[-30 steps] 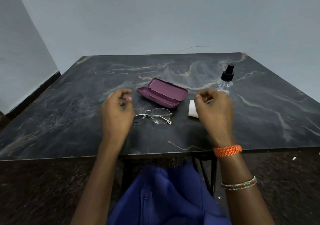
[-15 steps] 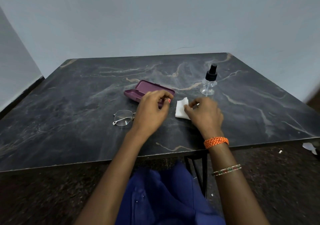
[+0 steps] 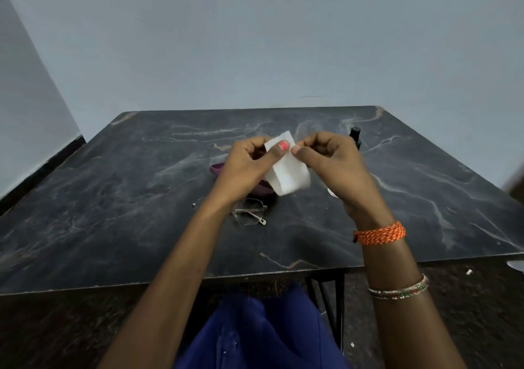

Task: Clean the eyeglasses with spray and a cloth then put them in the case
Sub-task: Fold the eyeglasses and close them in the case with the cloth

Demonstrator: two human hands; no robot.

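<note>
Both hands hold the white cloth (image 3: pixel 287 170) up above the table (image 3: pixel 113 198): the left hand (image 3: pixel 249 164) pinches its upper edge between thumb and fingers, and the right hand (image 3: pixel 331 161) pinches it just beside, fingers curled closed. The glasses (image 3: pixel 251 212) lie on the table below the left wrist, just in front of the purple case (image 3: pixel 218 168), which the hands mostly hide. What looks like the spray bottle (image 3: pixel 355 134) stands behind the right hand, only its dark cap showing.

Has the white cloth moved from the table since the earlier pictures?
Yes. The white cloth has gone up off the table; both hands hold it in the air, above the purple case.
</note>
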